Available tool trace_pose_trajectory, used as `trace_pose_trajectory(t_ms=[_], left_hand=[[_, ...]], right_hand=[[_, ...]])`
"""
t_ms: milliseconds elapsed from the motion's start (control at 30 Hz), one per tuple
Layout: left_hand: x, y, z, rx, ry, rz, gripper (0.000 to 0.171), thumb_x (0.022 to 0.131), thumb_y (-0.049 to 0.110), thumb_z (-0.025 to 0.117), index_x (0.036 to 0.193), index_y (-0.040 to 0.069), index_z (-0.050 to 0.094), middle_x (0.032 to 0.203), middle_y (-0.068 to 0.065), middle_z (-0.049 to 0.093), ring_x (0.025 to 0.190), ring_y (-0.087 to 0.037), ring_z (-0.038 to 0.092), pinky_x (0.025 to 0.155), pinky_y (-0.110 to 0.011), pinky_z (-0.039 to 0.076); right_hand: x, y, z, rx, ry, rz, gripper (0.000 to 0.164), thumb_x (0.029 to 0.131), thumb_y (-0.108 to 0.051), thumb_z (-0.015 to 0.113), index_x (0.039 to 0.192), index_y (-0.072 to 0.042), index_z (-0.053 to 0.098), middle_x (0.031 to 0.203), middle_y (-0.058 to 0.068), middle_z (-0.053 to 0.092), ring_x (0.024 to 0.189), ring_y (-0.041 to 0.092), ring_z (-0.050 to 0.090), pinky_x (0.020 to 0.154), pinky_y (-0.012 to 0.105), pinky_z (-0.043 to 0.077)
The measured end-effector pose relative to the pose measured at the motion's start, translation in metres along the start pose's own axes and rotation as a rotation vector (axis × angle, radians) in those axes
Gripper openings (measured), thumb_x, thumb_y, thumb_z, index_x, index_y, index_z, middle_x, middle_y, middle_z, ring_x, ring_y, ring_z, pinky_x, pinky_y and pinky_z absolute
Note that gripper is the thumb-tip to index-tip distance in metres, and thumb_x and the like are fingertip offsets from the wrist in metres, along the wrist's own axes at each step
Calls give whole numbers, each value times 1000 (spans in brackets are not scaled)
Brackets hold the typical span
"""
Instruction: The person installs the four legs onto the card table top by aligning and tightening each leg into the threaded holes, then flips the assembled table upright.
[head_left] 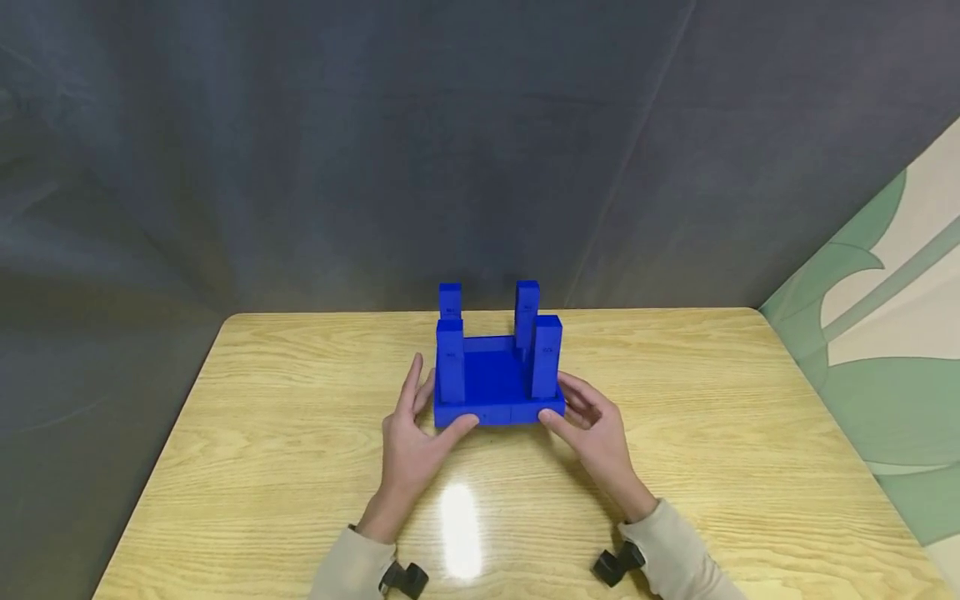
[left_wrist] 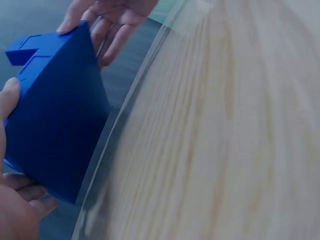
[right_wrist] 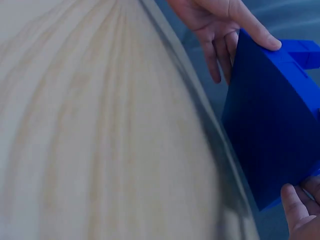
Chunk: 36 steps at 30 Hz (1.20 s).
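Note:
Both hands hold a blue square tray-like frame (head_left: 495,375) with an upright post (head_left: 547,358) at each corner. My left hand (head_left: 412,446) grips its near left corner, thumb along the front face and fingers at the left side. At the near right corner my right hand (head_left: 600,433) grips it the same way, with the thumb on the front. The flat underside (left_wrist: 62,115) shows in the left wrist view, lifted off the tabletop. In the right wrist view that underside (right_wrist: 272,125) appears too, with fingers of both hands at its edges. Small dark marks on the posts are too small to read.
A light wood-grain table (head_left: 285,433) lies below the hands. Behind it hangs a dark grey curtain (head_left: 420,150). To the right is a cream and green leaf-patterned surface (head_left: 885,400). Each wrist wears a small black device (head_left: 618,562).

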<state>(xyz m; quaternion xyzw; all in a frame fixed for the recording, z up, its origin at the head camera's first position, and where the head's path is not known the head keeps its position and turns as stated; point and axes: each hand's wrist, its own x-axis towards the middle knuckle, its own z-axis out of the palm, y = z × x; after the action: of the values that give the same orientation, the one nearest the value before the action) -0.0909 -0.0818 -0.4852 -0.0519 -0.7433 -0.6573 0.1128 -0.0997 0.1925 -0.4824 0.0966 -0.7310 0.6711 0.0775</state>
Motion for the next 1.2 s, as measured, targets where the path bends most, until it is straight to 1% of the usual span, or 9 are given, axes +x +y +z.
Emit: trace_pose_trajectory(t_ms=[167, 367, 467, 500, 600, 733, 833, 1000, 1200], left_hand=[[-1, 4, 3, -125, 58, 105, 111, 89, 17, 97, 176, 8, 28, 162, -16, 56, 147, -37, 58, 119, -28, 48], [2, 12, 4, 62, 139, 371, 121, 83, 58, 93, 173, 2, 34, 156, -19, 61, 131, -41, 69, 100, -6, 52], [6, 18, 3, 143, 208, 502, 110, 83, 34, 100, 169, -2, 41, 150, -23, 65, 127, -36, 73, 101, -10, 55], [7, 20, 3, 158, 236, 541, 104, 83, 21, 101, 167, -2, 45, 147, -23, 67, 131, -33, 70, 112, -20, 53], [13, 25, 2, 179, 317, 663, 86, 80, -18, 89, 158, -9, 53, 136, -23, 73, 129, -27, 72, 112, -33, 56], [19, 27, 0, 134, 364, 798, 75, 75, -32, 74, 148, -17, 59, 123, -24, 78, 118, -34, 78, 104, -37, 62], [21, 27, -1, 87, 352, 847, 69, 77, -27, 75, 144, -21, 59, 116, -26, 80, 109, -38, 81, 103, -35, 65], [21, 28, -3, 0, 287, 857, 71, 76, -26, 75, 144, -23, 54, 111, -32, 79, 115, -23, 80, 101, -36, 65], [20, 42, -5, -92, 245, 785, 70, 95, 1, 87, 148, -23, 49, 109, -34, 79, 116, -16, 80, 100, -38, 66]], right_hand=[[1, -15, 5, 92, 30, -31, 58, 91, 20, 76, 146, 18, 59, 136, -11, 75, 126, 6, 72, 106, 26, 60], [-3, -48, 7, 148, 70, -6, 52, 97, 16, 71, 147, 19, 58, 126, -3, 81, 113, 11, 78, 96, 25, 65], [-4, -64, 5, 145, 68, 16, 50, 100, 14, 68, 149, 18, 58, 122, -2, 83, 111, 11, 79, 95, 24, 65], [-5, -68, 4, 135, 69, 26, 49, 101, 12, 68, 149, 17, 58, 121, -2, 83, 111, 10, 79, 95, 23, 65], [-7, -80, 1, 134, 75, 62, 46, 103, 10, 67, 149, 13, 62, 119, -3, 83, 110, 10, 79, 98, 23, 64], [-10, -92, -4, 144, 75, 77, 39, 105, 8, 66, 144, 4, 70, 119, 0, 84, 109, 12, 80, 100, 25, 63], [-10, -99, -9, 125, 56, 66, 36, 107, 6, 64, 143, 5, 71, 123, 1, 83, 108, 13, 80, 100, 26, 63], [-6, -106, -16, 18, 21, 59, 44, 105, 3, 70, 148, 9, 65, 130, -6, 80, 113, 10, 78, 98, 22, 63], [0, -109, -17, -293, 12, -165, 65, 90, 5, 87, 151, -6, 69, 135, -3, 78, 112, 5, 77, 98, 19, 62]])
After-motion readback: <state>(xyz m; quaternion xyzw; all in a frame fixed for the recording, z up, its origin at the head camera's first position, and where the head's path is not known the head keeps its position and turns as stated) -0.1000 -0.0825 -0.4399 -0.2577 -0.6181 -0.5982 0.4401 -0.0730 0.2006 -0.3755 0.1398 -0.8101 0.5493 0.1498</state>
